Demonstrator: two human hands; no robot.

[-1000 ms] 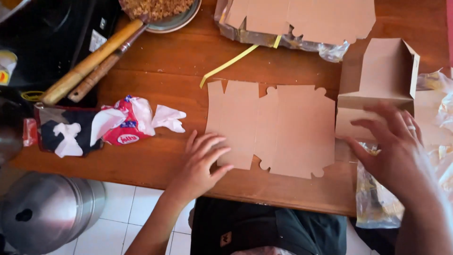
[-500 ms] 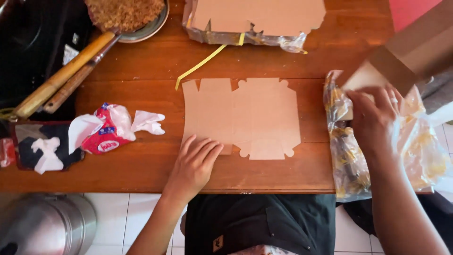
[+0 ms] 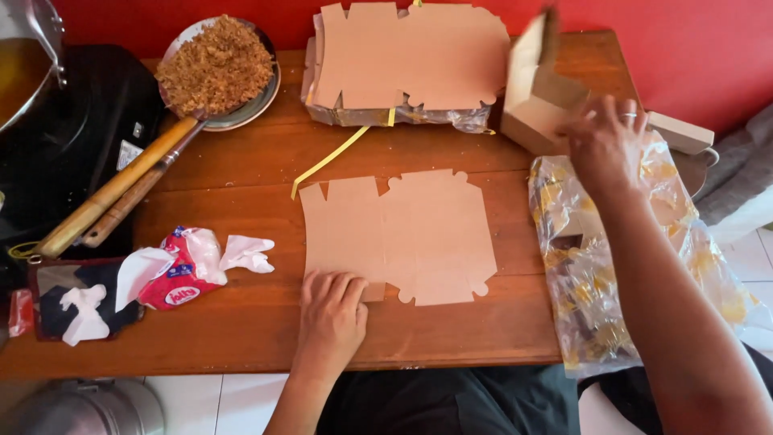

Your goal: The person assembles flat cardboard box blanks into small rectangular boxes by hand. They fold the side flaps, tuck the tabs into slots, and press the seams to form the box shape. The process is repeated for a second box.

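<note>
wooden table (image 3: 241,201) against a red wall (image 3: 684,48). flat box blank (image 3: 403,238) lies mid-table, long axis left-right, tabs toward the wall. left hand (image 3: 332,314) open, pressing its near corner. right hand (image 3: 604,145) grips a folded box (image 3: 535,89).

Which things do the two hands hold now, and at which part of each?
The left hand lies flat on the near-left corner of the flat cardboard blank, pressing, not gripping. The right hand touches the folded cardboard box at its near side; the grip is blurred.
</note>
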